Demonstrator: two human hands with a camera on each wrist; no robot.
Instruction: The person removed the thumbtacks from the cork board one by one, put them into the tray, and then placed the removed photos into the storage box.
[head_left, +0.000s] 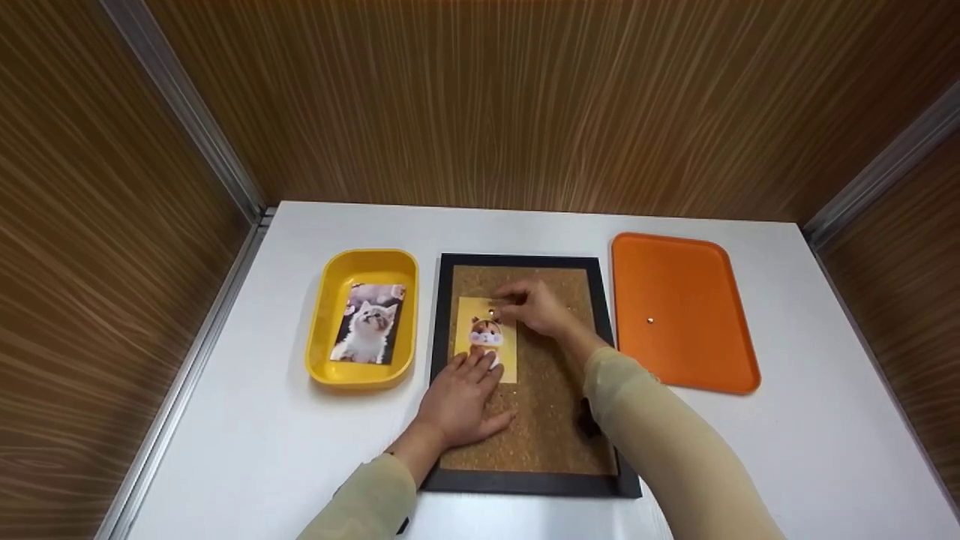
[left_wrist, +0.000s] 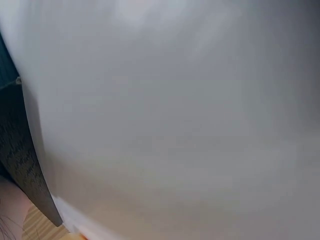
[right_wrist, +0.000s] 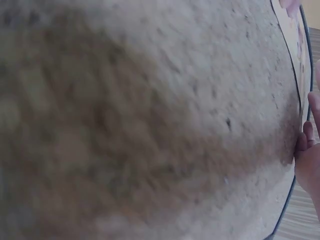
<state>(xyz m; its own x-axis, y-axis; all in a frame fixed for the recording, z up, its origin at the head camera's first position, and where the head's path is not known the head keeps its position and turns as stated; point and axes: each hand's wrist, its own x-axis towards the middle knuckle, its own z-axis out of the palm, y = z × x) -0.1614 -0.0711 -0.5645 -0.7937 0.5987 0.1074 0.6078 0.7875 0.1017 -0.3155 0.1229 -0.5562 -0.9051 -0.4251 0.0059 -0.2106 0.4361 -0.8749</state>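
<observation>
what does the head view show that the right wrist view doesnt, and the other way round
Only the head view shows the yellow tray with a kitten photo, the orange tray with a small shiny piece on it, and the cartoon animal clearly.

Only the right wrist view gives the cork grain up close, filling most of the picture and blurred at left.

Both share the cork board, at least part of the card, and fingers, though that wrist view catches them just at its right edge.
</observation>
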